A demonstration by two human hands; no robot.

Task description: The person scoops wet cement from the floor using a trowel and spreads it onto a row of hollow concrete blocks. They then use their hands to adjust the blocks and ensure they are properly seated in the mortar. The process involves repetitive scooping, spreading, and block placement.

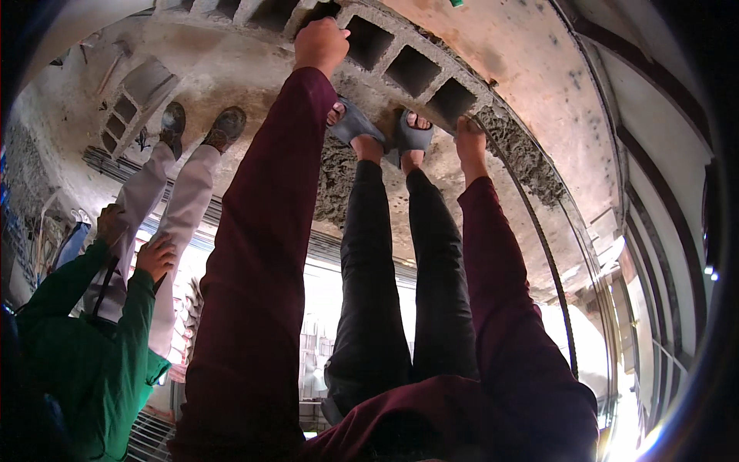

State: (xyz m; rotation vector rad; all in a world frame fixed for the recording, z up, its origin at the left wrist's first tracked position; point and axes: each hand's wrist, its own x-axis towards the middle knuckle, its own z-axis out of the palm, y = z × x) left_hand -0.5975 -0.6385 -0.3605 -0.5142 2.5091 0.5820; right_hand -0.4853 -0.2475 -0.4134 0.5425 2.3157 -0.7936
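A grey hollow concrete block lies at the top middle, its square openings facing me. My left hand is closed over the block's rim beside one of these openings. At the block's right end, my right hand is closed with its fingers against the lower corner. A dark ribbed steel bar curves down from beside that hand. Wet grey mortar is spread to the right of the block. How far the fingers reach round the block is hidden.
More hollow blocks continue the row leftward. A co-worker in a green top and light trousers is at the left, hands on their legs. Another hollow block rests near their shoes. Steel bars and mortar lie around my feet.
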